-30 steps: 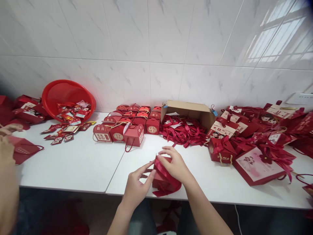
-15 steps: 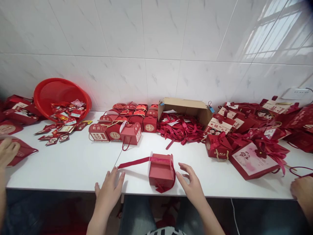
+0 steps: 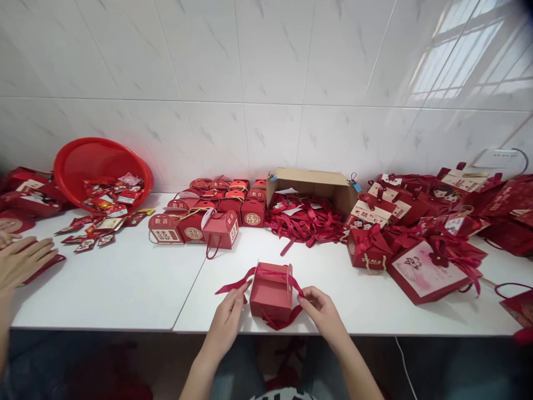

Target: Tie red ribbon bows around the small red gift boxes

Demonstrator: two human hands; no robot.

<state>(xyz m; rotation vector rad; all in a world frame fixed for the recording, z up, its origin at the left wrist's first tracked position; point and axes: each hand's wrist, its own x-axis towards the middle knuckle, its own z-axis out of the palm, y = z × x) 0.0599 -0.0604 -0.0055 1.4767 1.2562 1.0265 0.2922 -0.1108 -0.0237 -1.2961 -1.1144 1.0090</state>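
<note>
A small red gift box (image 3: pixel 271 297) stands near the table's front edge, with a dark red ribbon (image 3: pixel 233 286) threaded through its top. The ribbon's left end trails out over the table, and its other part hangs down the right side and curls in front. My left hand (image 3: pixel 227 319) is at the box's left side, fingers together on the ribbon; the exact grip is partly hidden. On the right, my right hand (image 3: pixel 323 315) pinches the ribbon between thumb and fingers, just beside the box.
Several red boxes (image 3: pixel 194 226) sit behind. A cardboard box (image 3: pixel 312 176) spills ribbons (image 3: pixel 306 222). Gift bags (image 3: pixel 428 272) crowd the right. Left are a red basin (image 3: pixel 94 150) with packaged sweets (image 3: pixel 110 222) and another person's hands (image 3: pixel 25 261) on a red package.
My left hand has moved right to the box and the ribbon there. My right hand has closed on the ribbon. The hand at the far right edge has left the view.
</note>
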